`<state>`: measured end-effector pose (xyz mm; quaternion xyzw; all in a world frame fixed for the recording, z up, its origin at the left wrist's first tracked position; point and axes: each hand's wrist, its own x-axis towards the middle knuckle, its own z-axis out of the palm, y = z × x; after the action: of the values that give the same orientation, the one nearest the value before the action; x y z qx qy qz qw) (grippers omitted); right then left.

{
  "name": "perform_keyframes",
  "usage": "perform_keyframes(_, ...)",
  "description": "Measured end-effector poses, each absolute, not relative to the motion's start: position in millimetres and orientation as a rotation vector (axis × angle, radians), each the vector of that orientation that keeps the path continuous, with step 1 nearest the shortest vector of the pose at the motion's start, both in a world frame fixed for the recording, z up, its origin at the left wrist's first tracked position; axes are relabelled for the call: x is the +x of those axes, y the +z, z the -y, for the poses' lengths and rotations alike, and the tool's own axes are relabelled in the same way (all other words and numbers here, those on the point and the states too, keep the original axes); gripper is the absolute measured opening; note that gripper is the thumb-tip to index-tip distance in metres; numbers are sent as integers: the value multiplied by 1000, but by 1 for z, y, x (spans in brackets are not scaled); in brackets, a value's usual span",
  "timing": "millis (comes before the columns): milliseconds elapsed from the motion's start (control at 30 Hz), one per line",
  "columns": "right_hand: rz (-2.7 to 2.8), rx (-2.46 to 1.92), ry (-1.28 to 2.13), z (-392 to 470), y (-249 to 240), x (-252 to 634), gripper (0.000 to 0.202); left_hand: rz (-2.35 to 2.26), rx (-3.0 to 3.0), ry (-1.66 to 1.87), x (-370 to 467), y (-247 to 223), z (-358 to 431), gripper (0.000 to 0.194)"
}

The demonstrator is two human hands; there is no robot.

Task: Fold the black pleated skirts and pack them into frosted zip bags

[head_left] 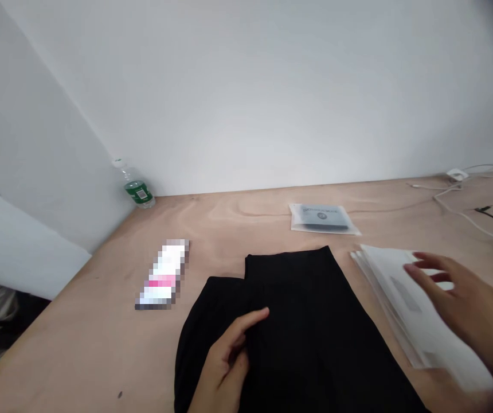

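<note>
Black folded fabric (306, 332) lies on the table at the bottom centre. My left hand (227, 358) rests on it, with one finger stretched over the cloth; its other fingers are partly hidden. To the right is a stack of white translucent bags (395, 287), the top one with a grey label-like patch. My right hand (461, 304) hovers over this stack, fingers apart and slightly curved, a little blurred, and nothing shows in its grasp.
A flat packet with a dark item inside (324, 219) lies behind the fabric. On the left are a phone-like object with a pixelated surface (164, 275) and a green-labelled bottle (138, 189) by the wall. White and black cables (465, 215) run across the wooden table (78, 327) at the back right.
</note>
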<state>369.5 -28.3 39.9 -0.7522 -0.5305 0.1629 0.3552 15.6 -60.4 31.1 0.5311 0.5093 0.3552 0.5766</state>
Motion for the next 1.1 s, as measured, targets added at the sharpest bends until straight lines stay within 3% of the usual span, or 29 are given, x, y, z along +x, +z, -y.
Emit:
perform_keyframes(33,1388,-1972,370,33,48,344,36,-1217,1217,856,17,33,62,40)
perform_keyframes(133,1573,-1786,713,48,59,267,41,-1298,1168,973,23,37,66,47)
perform_keyframes(333,1841,-1513,1167,67,42,193,77,-1245,1149,1191,46,31,73,63)
perform_keyframes(400,1744,-1488,1167,70,43,190,74,-1244,1186,1259,56,33,75,65)
perform_keyframes(600,1238,-1464,1009,78,45,209,40,-1283,1228,1396,66,49,75,58)
perform_keyframes(767,1119,-1659,951,72,25,253,55,-1559,1639,1127,30,29,65,46)
perform_keyframes(900,1210,-1685,1020,64,18,273,63,-1319,2362,738,17,11,58,53)
perform_keyframes(1000,1249,-1663,1021,61,22,277,61,-1379,2359,931,19,12,61,39)
perform_keyframes(1100,1284,-1702,988,62,29,285,63,-1651,1796,1216,10,16,74,33)
